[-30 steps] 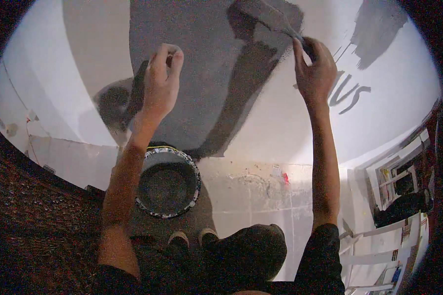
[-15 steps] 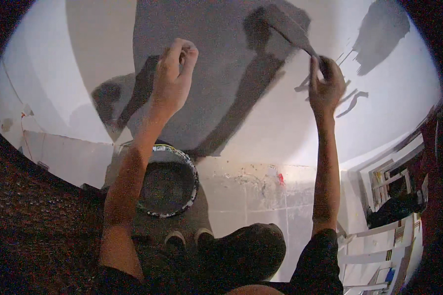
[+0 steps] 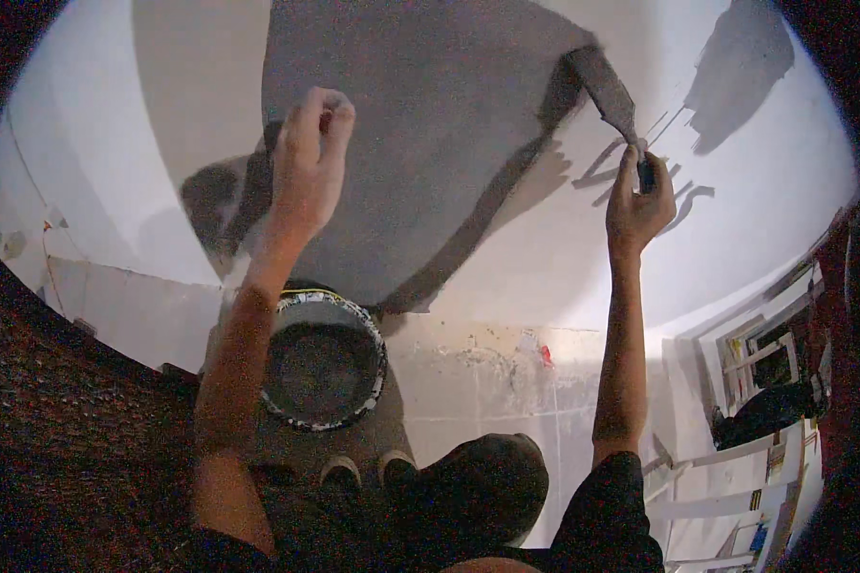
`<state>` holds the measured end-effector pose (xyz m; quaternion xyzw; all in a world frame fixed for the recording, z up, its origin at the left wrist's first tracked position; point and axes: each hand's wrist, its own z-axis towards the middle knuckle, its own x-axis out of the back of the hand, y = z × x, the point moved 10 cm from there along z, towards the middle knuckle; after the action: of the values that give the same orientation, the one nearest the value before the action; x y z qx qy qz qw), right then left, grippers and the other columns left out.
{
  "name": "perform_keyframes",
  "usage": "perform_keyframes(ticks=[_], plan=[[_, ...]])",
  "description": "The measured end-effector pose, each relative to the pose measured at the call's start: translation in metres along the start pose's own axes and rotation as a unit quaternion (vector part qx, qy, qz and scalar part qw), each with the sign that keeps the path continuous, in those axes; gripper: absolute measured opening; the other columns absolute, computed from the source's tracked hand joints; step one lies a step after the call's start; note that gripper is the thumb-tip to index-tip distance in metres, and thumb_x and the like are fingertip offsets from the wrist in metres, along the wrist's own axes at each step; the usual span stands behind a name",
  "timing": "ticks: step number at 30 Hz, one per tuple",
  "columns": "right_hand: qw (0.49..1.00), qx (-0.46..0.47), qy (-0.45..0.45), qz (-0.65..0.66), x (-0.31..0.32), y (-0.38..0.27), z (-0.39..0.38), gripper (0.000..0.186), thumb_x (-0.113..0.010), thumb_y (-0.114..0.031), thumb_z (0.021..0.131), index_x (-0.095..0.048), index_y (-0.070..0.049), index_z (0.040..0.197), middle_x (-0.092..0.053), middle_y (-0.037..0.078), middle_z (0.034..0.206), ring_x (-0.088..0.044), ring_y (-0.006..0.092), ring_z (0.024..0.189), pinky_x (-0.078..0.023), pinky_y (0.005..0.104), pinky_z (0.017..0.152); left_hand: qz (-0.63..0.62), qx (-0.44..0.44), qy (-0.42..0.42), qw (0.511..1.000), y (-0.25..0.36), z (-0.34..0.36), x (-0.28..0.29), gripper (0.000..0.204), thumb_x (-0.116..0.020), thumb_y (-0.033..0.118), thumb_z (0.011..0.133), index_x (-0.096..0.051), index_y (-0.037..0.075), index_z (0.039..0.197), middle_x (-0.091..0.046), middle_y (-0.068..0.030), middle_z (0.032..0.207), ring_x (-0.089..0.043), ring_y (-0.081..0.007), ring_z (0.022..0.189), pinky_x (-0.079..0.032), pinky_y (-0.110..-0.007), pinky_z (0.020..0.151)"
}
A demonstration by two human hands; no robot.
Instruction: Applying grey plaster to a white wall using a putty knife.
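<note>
In my right hand (image 3: 642, 208) is a putty knife (image 3: 602, 84), its dark handle pinched between thumb and fingers. The blade points up and left, its broad face turned toward me, at the right edge of a large dark grey coat (image 3: 411, 143) on the white wall. My left hand (image 3: 311, 158) is raised in front of this coat, its fingers curled in toward the thumb with nothing visible in them. Below my left forearm stands a round bucket (image 3: 380, 329) with a splattered rim and dark grey contents.
A second grey patch (image 3: 743, 72) and several grey streaks (image 3: 613, 170) mark the wall to the right. My shoes (image 3: 397, 463) are just below the bucket. A white rack or ladder-like frame (image 3: 717, 501) stands at the lower right, beside a dark cloth (image 3: 769, 411).
My right hand has come down a little, and the putty knife has turned so its blade face shows. My left hand has shifted slightly left and down.
</note>
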<state>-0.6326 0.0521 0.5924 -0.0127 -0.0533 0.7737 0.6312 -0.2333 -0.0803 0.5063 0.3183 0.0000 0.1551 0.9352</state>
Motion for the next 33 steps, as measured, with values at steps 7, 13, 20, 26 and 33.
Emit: perform_keyframes(ticks=[7, 13, 20, 26, 33], plan=[[0.984, 0.139, -0.097, 0.057, -0.076, -0.109, 0.003, 0.024, -0.075, -0.031, 0.093, -0.071, -0.009, 0.101, -0.073, 0.011, 0.096, -0.073, 0.0305, 0.087, -0.057, 0.0422, 0.072, -0.011, -0.006, -0.014, 1.0, -0.003, 0.001, -0.016, 0.021, -0.057, 0.023, 0.106, -0.059, 0.002, 0.107, -0.065, -0.0132, 0.095, -0.063, -0.0284, 0.09, -0.05, -0.04, 0.086], [0.984, 0.142, -0.1, 0.032, -0.082, -0.093, 0.004, 0.02, -0.077, -0.022, 0.093, -0.071, -0.005, 0.1, -0.074, 0.01, 0.093, -0.074, 0.0226, 0.083, -0.057, 0.0333, 0.073, 0.018, -0.031, -0.012, 0.999, 0.004, -0.002, -0.02, 0.022, -0.057, 0.025, 0.106, -0.059, 0.004, 0.106, -0.064, -0.0123, 0.094, -0.061, -0.0272, 0.089, -0.049, -0.04, 0.083], [0.997, 0.025, -0.004, -0.069, -0.001, 0.008, -0.027, 0.019, -0.074, -0.012, 0.096, -0.069, 0.005, 0.1, -0.072, 0.013, 0.086, -0.069, 0.0181, 0.076, -0.055, 0.031, 0.071, 0.033, -0.023, 0.007, 0.999, -0.021, 0.003, 0.003, 0.021, -0.056, 0.024, 0.107, -0.06, 0.003, 0.105, -0.064, -0.0112, 0.094, -0.061, -0.0273, 0.09, -0.05, -0.04, 0.083], [0.989, 0.086, -0.078, 0.095, -0.066, -0.079, -0.02, 0.025, -0.082, -0.023, 0.087, -0.072, -0.005, 0.101, -0.074, 0.01, 0.092, -0.073, 0.0249, 0.08, -0.058, 0.0362, 0.073, 0.003, -0.016, 0.043, 0.999, -0.027, 0.006, 0.007, 0.018, -0.058, 0.021, 0.105, -0.061, 0.003, 0.105, -0.067, -0.0133, 0.097, -0.066, -0.0293, 0.09, -0.051, -0.04, 0.083], [0.985, 0.132, -0.107, 0.03, -0.096, -0.116, -0.007, 0.025, -0.079, -0.03, 0.089, -0.073, -0.01, 0.103, -0.075, 0.009, 0.095, -0.073, 0.0284, 0.084, -0.057, 0.0402, 0.073, 0.01, -0.028, 0.072, 0.997, -0.016, -0.005, 0.007, 0.019, -0.059, 0.023, 0.105, -0.061, 0.004, 0.105, -0.066, -0.0119, 0.092, -0.064, -0.0288, 0.088, -0.05, -0.04, 0.081]])
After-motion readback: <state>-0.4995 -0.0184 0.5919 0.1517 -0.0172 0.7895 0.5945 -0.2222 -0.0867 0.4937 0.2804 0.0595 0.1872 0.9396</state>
